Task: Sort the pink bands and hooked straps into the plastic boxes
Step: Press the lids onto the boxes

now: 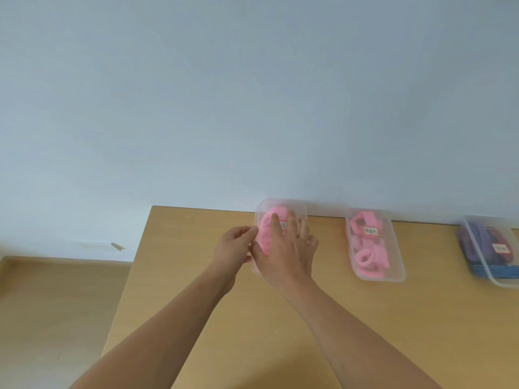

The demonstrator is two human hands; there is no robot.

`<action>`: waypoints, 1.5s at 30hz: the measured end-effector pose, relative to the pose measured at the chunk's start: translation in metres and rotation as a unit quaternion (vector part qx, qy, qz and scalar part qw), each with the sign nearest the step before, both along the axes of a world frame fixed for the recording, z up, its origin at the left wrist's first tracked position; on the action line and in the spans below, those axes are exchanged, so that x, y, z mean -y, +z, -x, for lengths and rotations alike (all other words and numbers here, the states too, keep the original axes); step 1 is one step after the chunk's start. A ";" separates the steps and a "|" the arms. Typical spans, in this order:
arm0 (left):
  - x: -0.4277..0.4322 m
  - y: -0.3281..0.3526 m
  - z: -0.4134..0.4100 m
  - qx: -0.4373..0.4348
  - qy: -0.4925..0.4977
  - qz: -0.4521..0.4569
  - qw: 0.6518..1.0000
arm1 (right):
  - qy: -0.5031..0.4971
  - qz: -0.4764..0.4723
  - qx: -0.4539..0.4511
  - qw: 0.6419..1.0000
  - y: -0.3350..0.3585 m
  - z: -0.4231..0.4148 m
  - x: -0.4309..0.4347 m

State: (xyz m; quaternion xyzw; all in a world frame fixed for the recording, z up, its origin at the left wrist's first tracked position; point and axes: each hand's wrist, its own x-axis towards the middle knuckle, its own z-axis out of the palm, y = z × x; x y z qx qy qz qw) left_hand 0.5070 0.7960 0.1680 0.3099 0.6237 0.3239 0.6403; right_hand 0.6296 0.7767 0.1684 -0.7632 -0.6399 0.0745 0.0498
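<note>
Three clear plastic boxes stand along the far edge of the wooden table. The left box (300, 206) holds pink bands (265, 230) and carries a small label. My right hand (283, 248) lies flat on top of this box with fingers spread. My left hand (234, 247) touches the box's left side, its fingers bent against the wall. The middle box (398, 269) holds pink hooked straps (370, 255) and a label. The right box (502, 284) holds purple and blue straps.
The table (280, 332) ends at a pale wall behind the boxes. Its left edge drops to a wooden floor (56, 304). Bare tabletop lies in front of the boxes and between them.
</note>
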 end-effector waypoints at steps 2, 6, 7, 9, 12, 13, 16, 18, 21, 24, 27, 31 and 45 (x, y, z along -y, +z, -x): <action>-0.005 -0.005 -0.004 -0.009 0.013 0.002 1.000 | 0.003 0.009 -0.002 1.000 -0.005 -0.001 -0.003; -0.012 -0.017 -0.007 -0.031 0.050 0.007 0.998 | 0.018 -0.004 0.021 1.000 -0.011 -0.005 -0.003; -0.013 -0.019 -0.007 -0.043 0.049 0.006 0.998 | 0.023 -0.013 0.023 0.999 -0.013 -0.006 -0.002; -0.017 -0.022 -0.009 -0.070 0.043 0.004 0.997 | 0.031 -0.032 0.027 0.999 -0.016 -0.010 -0.001; -0.021 -0.026 -0.011 -0.094 0.039 0.001 0.995 | 0.042 -0.044 0.030 0.998 -0.019 -0.014 0.000; -0.021 -0.027 -0.011 -0.106 0.033 -0.005 0.994 | 0.047 -0.045 0.032 0.997 -0.019 -0.014 0.000; -0.020 -0.029 -0.011 -0.147 0.008 -0.027 0.989 | 0.057 -0.040 0.037 0.997 -0.021 -0.015 0.001; -0.022 -0.030 -0.011 -0.160 -0.007 -0.021 0.987 | 0.061 -0.036 0.044 0.997 -0.023 -0.017 0.003; -0.028 -0.030 -0.009 -0.153 -0.031 0.007 0.988 | 0.083 -0.017 0.036 0.996 -0.028 -0.023 0.003; -0.032 -0.029 -0.011 -0.162 -0.040 0.012 0.986 | 0.101 -0.010 0.023 0.995 -0.034 -0.027 0.002; -0.036 -0.029 -0.012 -0.182 -0.049 0.007 0.982 | 0.107 -0.005 0.013 0.994 -0.042 -0.026 -0.001; -0.039 -0.026 -0.011 -0.222 -0.097 -0.064 0.968 | 0.103 0.017 -0.017 0.994 -0.049 -0.029 -0.005; -0.038 -0.018 -0.014 -0.336 -0.290 -0.153 0.883 | 0.092 -0.003 0.015 0.996 -0.033 -0.039 -0.012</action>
